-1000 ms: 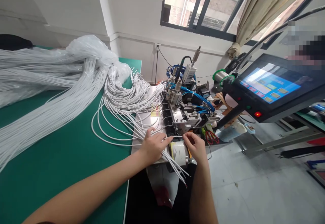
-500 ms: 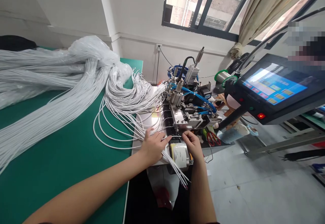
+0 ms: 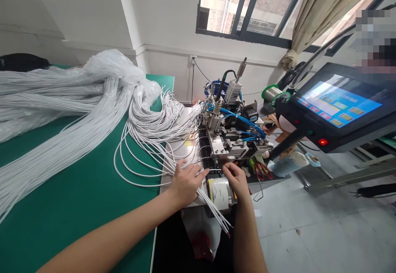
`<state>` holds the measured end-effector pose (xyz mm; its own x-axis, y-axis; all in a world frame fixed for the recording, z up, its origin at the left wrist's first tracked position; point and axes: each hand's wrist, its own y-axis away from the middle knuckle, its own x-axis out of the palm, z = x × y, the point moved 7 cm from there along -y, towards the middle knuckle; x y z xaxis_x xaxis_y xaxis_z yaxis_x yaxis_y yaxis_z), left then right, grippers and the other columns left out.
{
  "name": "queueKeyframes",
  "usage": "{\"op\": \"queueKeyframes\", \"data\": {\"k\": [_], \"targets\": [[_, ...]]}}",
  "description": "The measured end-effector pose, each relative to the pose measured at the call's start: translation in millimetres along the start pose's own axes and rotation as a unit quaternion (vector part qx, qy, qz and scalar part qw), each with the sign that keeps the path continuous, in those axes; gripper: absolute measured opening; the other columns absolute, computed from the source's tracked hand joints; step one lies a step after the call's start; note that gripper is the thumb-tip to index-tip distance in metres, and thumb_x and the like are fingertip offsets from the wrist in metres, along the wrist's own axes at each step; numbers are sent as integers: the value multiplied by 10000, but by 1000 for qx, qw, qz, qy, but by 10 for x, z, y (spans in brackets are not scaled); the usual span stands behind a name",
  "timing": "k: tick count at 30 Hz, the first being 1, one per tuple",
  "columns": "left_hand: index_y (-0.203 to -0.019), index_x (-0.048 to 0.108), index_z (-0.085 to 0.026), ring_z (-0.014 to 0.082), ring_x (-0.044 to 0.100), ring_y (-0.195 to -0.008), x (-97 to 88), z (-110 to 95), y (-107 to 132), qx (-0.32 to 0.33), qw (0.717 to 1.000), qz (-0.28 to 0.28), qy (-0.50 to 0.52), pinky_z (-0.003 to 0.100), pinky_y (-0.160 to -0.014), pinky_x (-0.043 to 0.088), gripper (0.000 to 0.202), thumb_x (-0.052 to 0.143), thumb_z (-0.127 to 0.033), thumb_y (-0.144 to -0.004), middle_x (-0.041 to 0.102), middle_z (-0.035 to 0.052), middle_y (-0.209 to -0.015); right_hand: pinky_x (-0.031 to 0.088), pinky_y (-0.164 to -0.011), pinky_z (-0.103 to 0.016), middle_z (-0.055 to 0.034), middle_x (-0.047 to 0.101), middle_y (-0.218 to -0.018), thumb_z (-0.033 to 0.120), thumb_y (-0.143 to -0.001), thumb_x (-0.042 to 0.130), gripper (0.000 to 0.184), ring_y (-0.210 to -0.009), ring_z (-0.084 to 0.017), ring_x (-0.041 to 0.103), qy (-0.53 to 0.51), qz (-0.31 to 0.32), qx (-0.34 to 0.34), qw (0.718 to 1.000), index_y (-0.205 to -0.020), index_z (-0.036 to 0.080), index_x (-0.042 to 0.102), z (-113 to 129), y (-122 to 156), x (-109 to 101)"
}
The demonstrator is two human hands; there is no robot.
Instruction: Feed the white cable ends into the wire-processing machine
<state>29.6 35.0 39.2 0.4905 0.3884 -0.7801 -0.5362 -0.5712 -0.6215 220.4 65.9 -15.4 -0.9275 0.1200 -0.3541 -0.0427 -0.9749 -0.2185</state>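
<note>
My right hand [image 3: 237, 178] pinches the tip of one white cable [image 3: 215, 170], lying across the dark front rail of the machine [image 3: 219, 139]. On the left side of the same cable, my left hand [image 3: 187, 183] reaches out its index finger and thumb near it. Its other fingers curl over a small bundle of white cables [image 3: 213, 209], whose loose ends with reddish tips hang down to the right below the palm. How firmly the palm grips them is hidden. Just below both hands sits a silver cylinder [image 3: 220, 194] with a pale label.
A large heap of white cables [image 3: 77, 141], partly wrapped in clear plastic [image 3: 108, 64], covers the green table [image 3: 102, 207]. A lit touchscreen [image 3: 338, 102] on an arm stands right. Red-handled scissors [image 3: 262, 171] and a wire spool [image 3: 275, 95] lie beyond the machine. A person [image 3: 280, 130] is partly visible behind the screen.
Both hands keep almost the same pose at the cable. The view has shifted slightly, so hands and machine front appear a little lower.
</note>
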Motion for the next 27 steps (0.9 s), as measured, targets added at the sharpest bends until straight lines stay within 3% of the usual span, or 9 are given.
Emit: {"op": "queueKeyframes", "data": {"k": [8,15,22,27], "targets": [[-1076,676,-233,192,574,-763,51,19,-2,-10,1000,17,-4,461,-920,251,342,534,-138,-780,653,36,-855,251,-537,-245,45,366,-588,370,-821,572,300,-569,-110,313,-109,13,61,992,-612,190,454,-146,-46,86],[-1070,680,-234,195,573,-795,71,22,-3,-17,999,35,-6,456,-929,249,356,554,-125,-754,649,36,-864,197,-487,-231,68,335,-531,387,-692,654,295,-504,-88,257,-243,4,167,956,-588,193,457,-324,-17,197],[-1069,680,-239,218,572,-836,36,21,-12,-19,999,39,-7,478,-932,264,362,564,-130,-744,664,45,-868,261,-495,-232,55,398,-554,489,-703,689,374,-515,-96,317,-238,-28,153,959,-612,189,485,-348,68,175],[-1143,645,-193,280,552,-1045,9,31,-35,-33,998,44,-9,517,-972,259,381,561,-166,-772,657,105,-1106,263,-489,-234,55,393,-550,523,-762,670,382,-511,-101,328,-163,-74,130,975,-649,184,535,-318,269,-82]]}}
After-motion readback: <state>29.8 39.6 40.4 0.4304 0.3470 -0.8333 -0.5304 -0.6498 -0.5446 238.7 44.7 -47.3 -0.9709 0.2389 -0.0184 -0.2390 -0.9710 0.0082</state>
